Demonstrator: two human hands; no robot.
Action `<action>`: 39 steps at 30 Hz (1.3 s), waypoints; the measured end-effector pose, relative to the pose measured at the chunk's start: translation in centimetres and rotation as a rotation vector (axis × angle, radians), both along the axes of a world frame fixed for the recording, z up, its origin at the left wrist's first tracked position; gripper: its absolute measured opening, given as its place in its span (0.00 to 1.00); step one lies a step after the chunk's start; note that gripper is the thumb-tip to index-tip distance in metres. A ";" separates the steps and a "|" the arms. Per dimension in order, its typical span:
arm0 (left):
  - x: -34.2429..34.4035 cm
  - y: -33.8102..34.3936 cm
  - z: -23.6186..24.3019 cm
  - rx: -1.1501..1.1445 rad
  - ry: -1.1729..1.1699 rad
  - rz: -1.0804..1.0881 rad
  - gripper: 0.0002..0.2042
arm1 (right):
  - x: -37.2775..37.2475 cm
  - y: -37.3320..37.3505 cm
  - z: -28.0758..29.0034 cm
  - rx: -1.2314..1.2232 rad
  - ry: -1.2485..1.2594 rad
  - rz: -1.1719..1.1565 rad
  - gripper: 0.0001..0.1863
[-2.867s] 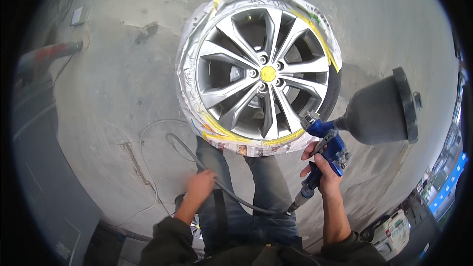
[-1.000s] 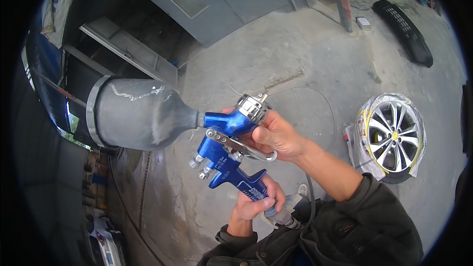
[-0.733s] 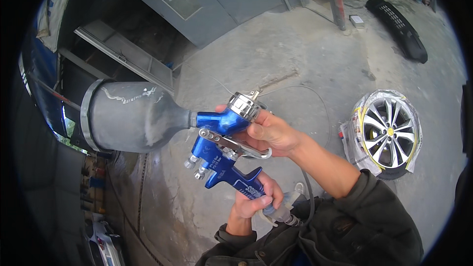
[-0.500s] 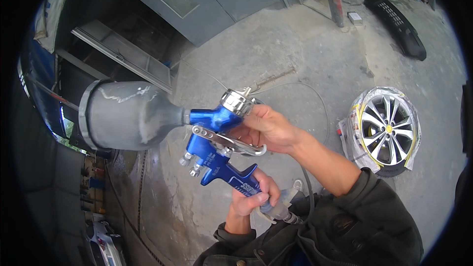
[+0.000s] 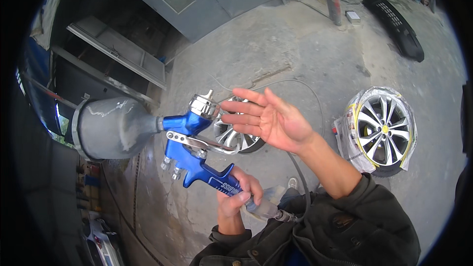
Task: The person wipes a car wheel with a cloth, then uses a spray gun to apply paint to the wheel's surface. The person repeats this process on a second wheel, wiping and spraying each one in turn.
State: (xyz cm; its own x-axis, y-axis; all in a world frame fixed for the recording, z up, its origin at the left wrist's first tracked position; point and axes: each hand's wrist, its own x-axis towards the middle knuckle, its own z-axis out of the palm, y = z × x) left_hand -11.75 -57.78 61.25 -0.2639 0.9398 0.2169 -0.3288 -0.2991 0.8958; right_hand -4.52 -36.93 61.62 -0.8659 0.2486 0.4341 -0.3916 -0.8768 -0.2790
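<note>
I have the left hand (image 5: 239, 192) wrapped around the handle (image 5: 221, 183) of the blue spray gun (image 5: 189, 162), which extends ahead and leftward of it. The right hand (image 5: 283, 125) is spread, palm showing, fingertips near the silver nozzle ring (image 5: 202, 106) (I cannot confirm contact). Hazards: a loose lid (image 5: 80, 130) could leak, since the grey cup (image 5: 118, 128), left of both hands, appears tipped sideways; a knock from the right fingers could disturb the ring; a snagged hose (image 5: 301, 182), below the right hand, could jerk the gun. Containers: the cup is opaque, so its contents cannot be determined. A paper-masked wheel (image 5: 385, 128) is well right of the right hand; another wheel (image 5: 225, 131) shows partly behind it.
</note>
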 end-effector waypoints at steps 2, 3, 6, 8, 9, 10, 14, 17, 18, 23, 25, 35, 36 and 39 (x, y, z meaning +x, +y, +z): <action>-0.2 0.1 0.0 -0.049 0.002 0.005 0.14 | -0.2 0.0 1.0 0.087 -0.049 -0.058 0.31; -0.3 0.1 -0.1 -0.077 0.010 0.005 0.14 | -0.4 -0.2 1.7 0.130 -0.076 -0.089 0.32; -0.5 0.6 -0.8 -0.129 0.028 -0.059 0.11 | -1.8 -1.4 4.4 0.338 -0.159 -0.311 0.38; -0.2 0.9 -2.0 -0.182 0.082 -0.097 0.09 | -3.1 -1.7 4.2 0.520 -0.349 -0.642 0.25; 0.2 1.1 -2.4 -0.196 0.068 -0.093 0.08 | -3.7 -1.7 3.6 0.518 -0.381 -0.709 0.20; 0.1 1.1 -2.5 -0.219 0.093 -0.094 0.08 | -4.0 -1.7 3.3 0.515 -0.412 -0.776 0.17; -0.1 0.9 -3.2 -0.282 0.154 -0.085 0.09 | -3.9 -1.6 2.7 0.502 -0.401 -0.881 0.10; 0.3 1.1 -3.5 -0.268 0.146 -0.087 0.08 | -3.5 -1.0 3.0 0.548 -0.459 -0.748 0.08; 0.3 1.1 -3.6 -0.255 0.130 -0.094 0.07 | -3.3 -0.6 3.1 0.575 -0.483 -0.698 0.09; 0.2 0.6 -4.3 -0.258 0.120 -0.086 0.08 | -2.7 3.1 2.7 0.598 -0.436 -0.153 0.13; 0.2 0.8 -4.4 -0.263 0.122 -0.077 0.08 | -2.7 3.4 3.1 0.791 -0.500 -0.414 0.14; 0.9 2.0 -4.2 -0.315 0.130 -0.021 0.05 | -1.9 1.7 6.6 1.389 -0.193 -0.989 0.36; 1.1 2.3 -4.3 -0.329 0.138 -0.012 0.05 | -2.2 1.2 6.9 1.376 -0.162 -0.839 0.38; 1.6 3.1 -4.3 -0.378 0.169 0.023 0.06 | -3.9 1.3 6.7 1.559 -0.377 -0.782 0.40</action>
State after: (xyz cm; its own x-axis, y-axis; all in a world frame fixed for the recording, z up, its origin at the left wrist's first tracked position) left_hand -10.11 -54.68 56.97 -0.2763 0.9558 -0.1004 -0.1651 0.0558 0.9847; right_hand -8.42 -35.59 68.31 -0.8577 0.2030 0.4723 -0.2719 0.6006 -0.7519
